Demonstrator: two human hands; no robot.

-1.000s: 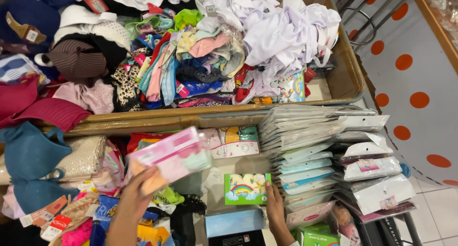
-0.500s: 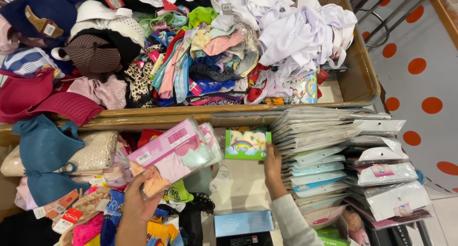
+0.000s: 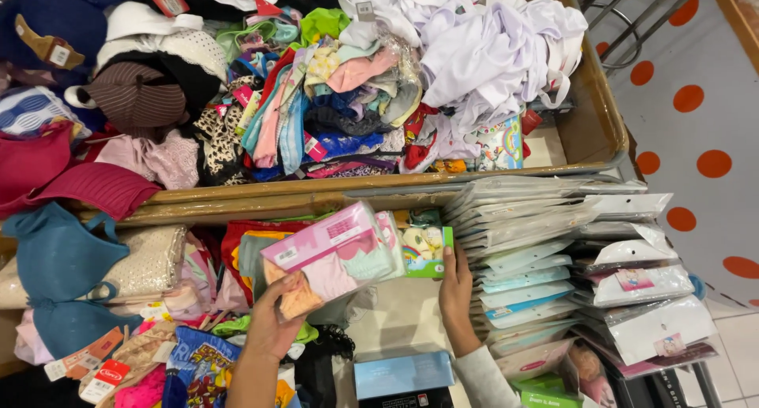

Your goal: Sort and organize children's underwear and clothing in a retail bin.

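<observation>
Gripping a pink packet from below in the left hand, fingers wrapped around its lower corner, while pressing a green box upright against stacked sleeves with the right hand, fingers flat.

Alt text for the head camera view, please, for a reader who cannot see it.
The left hand holds a pink clear-wrapped clothing pack while the right hand touches a small green box, over wooden bins heaped with garments. Flat plastic packets are stacked at right.
</observation>
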